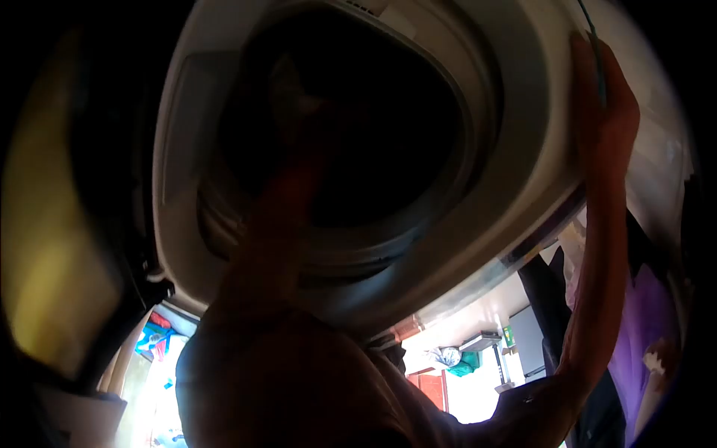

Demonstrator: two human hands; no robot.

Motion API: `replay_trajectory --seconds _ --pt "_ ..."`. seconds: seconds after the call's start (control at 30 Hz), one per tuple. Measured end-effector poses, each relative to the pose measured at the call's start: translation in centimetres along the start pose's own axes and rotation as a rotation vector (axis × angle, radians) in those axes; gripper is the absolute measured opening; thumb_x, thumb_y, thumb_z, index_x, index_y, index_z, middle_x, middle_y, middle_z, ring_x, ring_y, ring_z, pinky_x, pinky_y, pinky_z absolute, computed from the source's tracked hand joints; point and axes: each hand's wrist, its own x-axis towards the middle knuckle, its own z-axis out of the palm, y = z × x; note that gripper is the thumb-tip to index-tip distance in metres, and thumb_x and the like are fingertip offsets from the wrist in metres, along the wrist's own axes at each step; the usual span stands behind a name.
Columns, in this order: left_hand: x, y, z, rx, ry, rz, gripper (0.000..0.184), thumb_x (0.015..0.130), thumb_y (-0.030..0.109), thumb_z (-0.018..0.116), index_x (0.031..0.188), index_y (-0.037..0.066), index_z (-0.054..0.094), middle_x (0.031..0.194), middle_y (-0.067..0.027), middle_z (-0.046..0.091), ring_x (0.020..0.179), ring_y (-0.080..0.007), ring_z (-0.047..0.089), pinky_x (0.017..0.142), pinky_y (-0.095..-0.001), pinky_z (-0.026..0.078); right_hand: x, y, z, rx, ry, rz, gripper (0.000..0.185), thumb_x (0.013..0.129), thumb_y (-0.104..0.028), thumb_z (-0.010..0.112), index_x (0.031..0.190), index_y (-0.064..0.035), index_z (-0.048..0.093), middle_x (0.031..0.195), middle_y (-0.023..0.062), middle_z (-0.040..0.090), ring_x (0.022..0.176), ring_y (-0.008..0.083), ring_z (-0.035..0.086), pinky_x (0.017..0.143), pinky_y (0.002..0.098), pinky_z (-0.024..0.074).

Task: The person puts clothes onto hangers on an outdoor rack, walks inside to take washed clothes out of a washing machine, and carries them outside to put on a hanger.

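Observation:
The drum opening [470, 97] of a pale washing machine fills the upper middle of the head view, and its inside is very dark. My left arm reaches up from the bottom into it. My left hand [325, 123] is a dim shape inside, close to a faint pale item [286, 86]; its fingers are lost in shadow. On the far right, my right hand [611, 104] is wrapped over the machine's outer rim [556, 112]. A thin greenish cord [598, 63] runs across that hand.
A blurred yellow surface [45, 224] stands at the far left. Purple cloth [648, 321] hangs beside my right forearm. Beyond the machine's lower edge, a bright room shows a green item [467, 364] and a reddish-brown box-like object [429, 387].

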Motion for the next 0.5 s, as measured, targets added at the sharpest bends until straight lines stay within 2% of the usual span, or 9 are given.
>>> replay_trajectory --seconds 0.1,0.2,0.3,0.5 --pt "-1.9 -1.1 2.8 -0.037 0.007 -0.067 0.065 0.088 0.041 0.064 0.139 0.005 0.049 0.137 -0.0215 0.052 0.124 -0.0376 0.051 0.101 -0.0488 0.044 0.2 0.5 0.3 0.157 -0.002 -0.073 0.057 0.095 -0.05 0.055 0.133 -0.009 0.059 0.123 0.0193 0.064 0.116 0.0328 0.061 0.1 0.0398 0.0451" --pt "-4.4 -0.5 7.0 -0.077 -0.174 -0.09 0.064 0.087 0.04 0.065 0.138 0.005 0.049 0.136 -0.021 0.053 0.123 -0.037 0.052 0.1 -0.0484 0.044 -0.2 0.8 0.2 0.129 -0.016 -0.221 0.056 0.094 -0.048 0.058 0.132 -0.0074 0.06 0.123 0.0182 0.065 0.115 0.0319 0.061 0.101 0.04 0.0443" --pt "-5.5 0.8 10.5 -0.113 -0.344 -0.085 0.063 0.087 0.04 0.065 0.138 0.005 0.05 0.135 -0.0206 0.054 0.121 -0.0364 0.053 0.1 -0.048 0.045 -0.6 -0.7 0.2 0.112 -0.012 -0.096 0.054 0.094 -0.046 0.059 0.13 -0.0067 0.062 0.122 0.0171 0.066 0.114 0.0297 0.062 0.101 0.0395 0.0439" --pt "-7.9 1.0 10.1 -0.117 -0.622 -0.043 0.061 0.087 0.039 0.065 0.136 0.005 0.052 0.133 -0.0198 0.055 0.119 -0.0353 0.054 0.098 -0.0472 0.046 -1.0 -1.1 0.3 0.157 -0.049 -0.178 0.058 0.095 -0.051 0.055 0.13 -0.0058 0.062 0.12 0.0188 0.066 0.113 0.0294 0.062 0.102 0.0399 0.043"
